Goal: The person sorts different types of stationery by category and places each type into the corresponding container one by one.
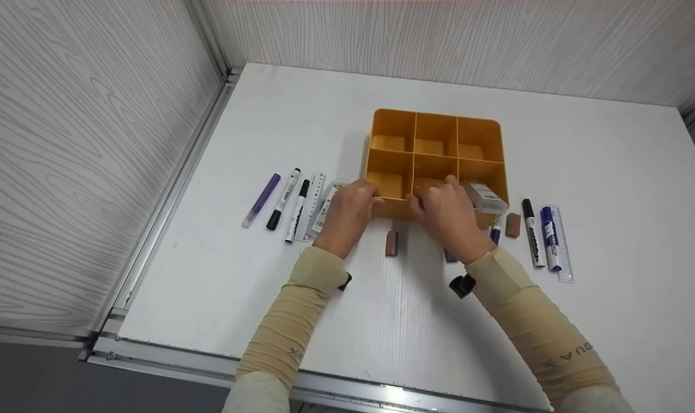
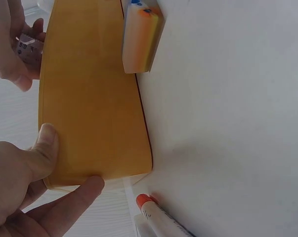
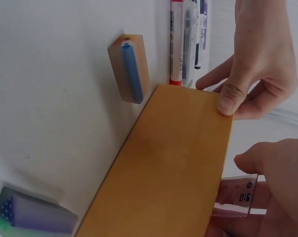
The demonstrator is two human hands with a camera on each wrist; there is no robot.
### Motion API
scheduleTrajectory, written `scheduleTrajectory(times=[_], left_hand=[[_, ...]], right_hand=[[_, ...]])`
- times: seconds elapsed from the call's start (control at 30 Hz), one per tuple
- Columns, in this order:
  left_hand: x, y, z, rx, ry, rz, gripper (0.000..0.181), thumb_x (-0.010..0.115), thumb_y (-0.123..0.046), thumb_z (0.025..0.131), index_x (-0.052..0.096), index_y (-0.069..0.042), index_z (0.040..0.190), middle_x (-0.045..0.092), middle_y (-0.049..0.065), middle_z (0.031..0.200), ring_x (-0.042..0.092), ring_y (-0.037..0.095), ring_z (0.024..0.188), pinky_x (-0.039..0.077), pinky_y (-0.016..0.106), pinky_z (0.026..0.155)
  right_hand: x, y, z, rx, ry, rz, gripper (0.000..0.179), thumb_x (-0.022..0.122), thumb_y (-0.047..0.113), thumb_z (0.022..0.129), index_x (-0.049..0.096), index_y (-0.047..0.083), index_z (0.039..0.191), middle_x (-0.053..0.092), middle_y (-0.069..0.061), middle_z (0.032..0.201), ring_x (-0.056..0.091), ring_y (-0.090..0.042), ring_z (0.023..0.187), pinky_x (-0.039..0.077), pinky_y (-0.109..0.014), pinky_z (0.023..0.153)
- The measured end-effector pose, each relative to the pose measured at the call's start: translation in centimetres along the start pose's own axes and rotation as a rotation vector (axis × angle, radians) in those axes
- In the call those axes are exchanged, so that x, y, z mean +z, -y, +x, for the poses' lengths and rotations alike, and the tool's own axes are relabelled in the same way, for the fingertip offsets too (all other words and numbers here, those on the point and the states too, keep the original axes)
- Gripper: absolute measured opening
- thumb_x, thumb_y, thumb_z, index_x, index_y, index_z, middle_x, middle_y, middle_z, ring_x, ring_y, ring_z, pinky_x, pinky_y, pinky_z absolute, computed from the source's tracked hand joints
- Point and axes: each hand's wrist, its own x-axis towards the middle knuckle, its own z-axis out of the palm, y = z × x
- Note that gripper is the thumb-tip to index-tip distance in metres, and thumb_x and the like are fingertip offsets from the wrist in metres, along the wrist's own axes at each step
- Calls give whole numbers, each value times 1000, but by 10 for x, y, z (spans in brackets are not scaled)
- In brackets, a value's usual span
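A yellow-orange organizer box (image 1: 397, 210) with several compartments stands on the white table. At its front left corner my left hand (image 1: 350, 212) grips the wall, the thumb (image 2: 46, 140) over the rim and a finger against the side. My right hand (image 1: 448, 215) is over the front middle compartment. Its curled fingers hold a clear ruler (image 3: 236, 196), whose printed, notched end shows just inside the front wall; the rest is hidden. Beside this hand, a clear plastic case (image 1: 485, 198) with a label leans out of the front right compartment.
Left of the box lie a purple marker (image 1: 261, 201), black-capped markers (image 1: 283, 201), a ruler (image 1: 315, 192) and another clear case (image 1: 325, 211). An eraser (image 1: 391, 244) lies in front. To the right are another eraser (image 1: 512, 225), a black-capped marker (image 1: 533, 232), a purple-capped marker (image 1: 551, 238) and a ruler (image 1: 564, 246).
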Motion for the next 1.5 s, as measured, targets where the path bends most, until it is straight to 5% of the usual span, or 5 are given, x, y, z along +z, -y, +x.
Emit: scheduleTrajectory(times=[0.27, 0.57, 0.8, 1.27, 1.5], left_hand=[[0, 1, 0, 5, -18, -29, 21, 68, -24, 88, 69, -3, 89, 68, 10, 84, 64, 24, 76, 53, 35, 69], [0, 0, 0, -11, 1, -3, 23, 64, -27, 90, 68, -4, 90, 69, 9, 86, 64, 23, 76, 52, 34, 68], [0, -1, 0, -17, 1, -13, 24, 64, -27, 91, 69, -3, 89, 68, 9, 85, 63, 24, 73, 52, 34, 65], [2, 0, -1, -6, -16, -22, 26, 64, -27, 90, 70, -3, 92, 68, 9, 86, 64, 22, 75, 53, 33, 68], [3, 1, -1, 6, -29, -25, 26, 63, -27, 91, 69, -2, 91, 66, 10, 84, 62, 23, 74, 53, 32, 66]], right_hand=[[5, 1, -3, -11, -7, 0, 39, 58, 31, 99, 73, -1, 84, 63, -12, 61, 56, -27, 59, 35, -40, 71], [-3, -6, -15, 6, -23, 147, 36, 53, 32, 102, 73, 3, 109, 74, -14, 108, 65, -31, 96, 39, -43, 87], [-29, -22, -26, 44, -20, 271, 37, 48, 29, 104, 70, -1, 111, 70, -16, 108, 58, -32, 99, 37, -43, 90], [-79, -83, -63, 289, -21, 326, 41, 45, 31, 105, 66, -2, 117, 61, -22, 124, 49, -36, 104, 41, -48, 87], [-88, -117, -86, 396, -10, 301, 44, 39, 30, 106, 64, -3, 123, 58, -25, 127, 50, -40, 107, 40, -47, 83]])
